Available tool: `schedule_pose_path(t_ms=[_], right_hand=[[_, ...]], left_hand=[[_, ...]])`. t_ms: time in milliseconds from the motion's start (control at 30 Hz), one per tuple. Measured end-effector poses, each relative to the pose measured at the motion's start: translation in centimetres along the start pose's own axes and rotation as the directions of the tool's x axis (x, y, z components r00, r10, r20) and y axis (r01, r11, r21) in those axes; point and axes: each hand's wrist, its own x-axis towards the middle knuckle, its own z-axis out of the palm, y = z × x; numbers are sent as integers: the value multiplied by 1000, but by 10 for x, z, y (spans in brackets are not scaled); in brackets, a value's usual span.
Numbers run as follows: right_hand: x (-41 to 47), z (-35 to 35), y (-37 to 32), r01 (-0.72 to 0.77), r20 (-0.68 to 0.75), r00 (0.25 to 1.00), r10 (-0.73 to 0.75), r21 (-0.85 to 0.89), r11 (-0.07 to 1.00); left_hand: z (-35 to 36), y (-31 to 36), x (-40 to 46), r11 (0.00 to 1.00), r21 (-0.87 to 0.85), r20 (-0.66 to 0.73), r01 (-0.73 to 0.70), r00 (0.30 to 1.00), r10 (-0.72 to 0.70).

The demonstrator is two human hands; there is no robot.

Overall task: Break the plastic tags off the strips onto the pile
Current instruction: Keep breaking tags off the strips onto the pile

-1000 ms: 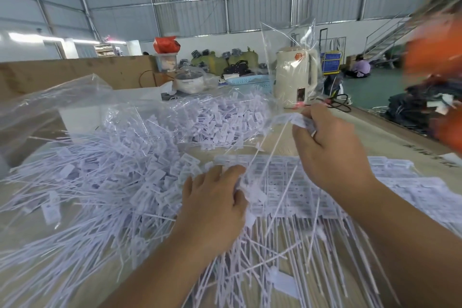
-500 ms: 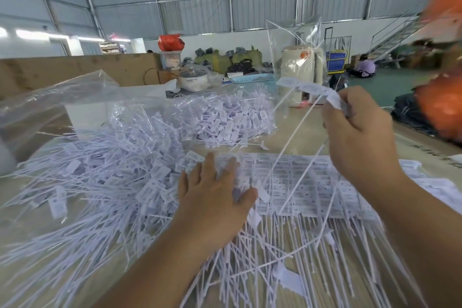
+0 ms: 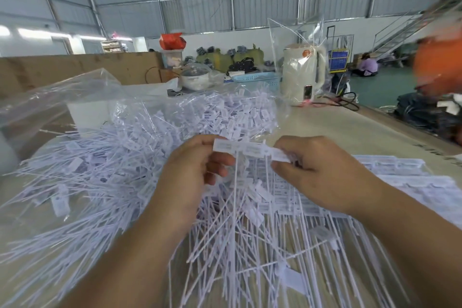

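A short white strip of joined plastic tags [image 3: 246, 149] is held level in front of me, thin stems hanging from it. My left hand [image 3: 192, 172] pinches its left end and my right hand [image 3: 322, 175] pinches its right end. Under both hands spreads a big pile of loose white tags [image 3: 105, 170] with long stems, reaching left and toward me. Flat unbroken strips [image 3: 410, 182] lie stacked on the right beneath my right forearm.
A clear plastic bag [image 3: 62, 102] full of tags lies behind the pile. A cream kettle in plastic wrap [image 3: 303, 75] stands at the back right, with black cables [image 3: 347, 104] beside it. A cardboard wall [image 3: 75, 70] runs along the back left. The table edge [image 3: 400, 122] runs on the right.
My right hand came down from its raised position with the strip. My left hand lifted off the pile and took hold of the strip's left end.
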Motion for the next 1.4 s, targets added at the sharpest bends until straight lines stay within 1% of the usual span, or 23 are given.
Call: schedule_pose_path(t_ms=[33, 67, 100, 133, 200, 233, 267, 333, 367, 400, 467, 500, 533, 633, 700, 800, 900, 967, 1033, 1100, 1200, 1300, 1400], right_hand=[[-1, 1, -1, 3, 9, 1000, -3, -4, 1000], [-1, 1, -3, 6, 19, 1000, -6, -19, 1000], [-2, 2, -5, 10, 25, 1000, -9, -40, 999], [-2, 2, -7, 17, 22, 1000, -16, -61, 998], [-2, 1, -11, 35, -19, 999, -37, -85, 996], [-2, 0, -12, 52, -35, 998, -55, -82, 995], [-2, -2, -13, 82, -32, 996, -84, -75, 994], [-2, -5, -14, 156, 25, 988, -154, -64, 986], [-2, -6, -14, 163, 66, 985, -161, -32, 986], [-2, -7, -12, 137, 118, 983, -140, 40, 990], [-3, -6, -9, 48, 248, 963, -106, 229, 972], [-4, -6, -8, 20, 294, 949, -112, 297, 955], [-4, -6, -7, 2, 320, 940, -121, 348, 938], [-4, -6, -11, -60, 333, 934, -127, 498, 865], [-3, -4, -12, -86, 367, 920, -137, 530, 844], [-3, 3, -14, -90, 407, 899, -163, 534, 841], [-3, 6, -15, -89, 407, 894, -189, 572, 815], [-3, 7, -14, -101, 400, 895, -197, 612, 785], [-3, 7, -13, -111, 383, 904, -190, 640, 761], [-2, 9, -11, -115, 349, 925, -152, 636, 763], [-2, 15, -10, -101, 275, 957, -93, 618, 780], [-1, 23, -19, -44, 159, 985, -73, 630, 776], [-2, 29, -27, -14, 107, 992, -69, 630, 777]], left_hand=[[0, 3, 0, 990, -136, 32, 38, 999, -34], [-1, 4, -1, 980, -191, 61, 61, 997, -50], [-1, 4, -2, 986, -152, 86, 60, 995, -47], [-2, 2, -3, 999, -37, 104, 29, 994, -25], [-2, 0, -4, 982, 183, 144, -53, 989, 27], [-1, -1, -5, 971, 226, 158, -72, 987, 36], [-2, -2, -5, 970, 230, 169, -80, 985, 41], [-3, -2, -5, 973, 211, 176, -91, 983, 54], [-5, -1, -5, 975, 201, 177, -95, 982, 59], [-6, -1, -5, 977, 191, 181, -97, 982, 62], [-7, -1, -4, 977, 187, 196, -105, 978, 68], [-7, -2, -4, 976, 191, 207, -107, 976, 67], [-8, -2, -4, 975, 195, 222, -107, 973, 63], [-9, 0, -4, 979, 180, 307, -98, 951, 39], [-8, 0, -5, 983, 172, 352, -66, 936, 1], [-5, -3, -5, 986, 163, 379, 20, 922, -81], [-7, -4, -6, 972, 229, 423, 58, 893, -153], [-8, -3, -6, 970, 233, 456, 63, 874, -167], [-9, -1, -6, 979, 194, 472, 57, 870, -144], [-7, 1, -6, 985, 167, 451, 38, 886, -110], [0, -2, -9, 995, 91, 367, 41, 927, -72], [7, -6, -10, 1000, 19, 252, 19, 967, -23], [11, -9, -11, 1000, -4, 170, -28, 985, 29]])
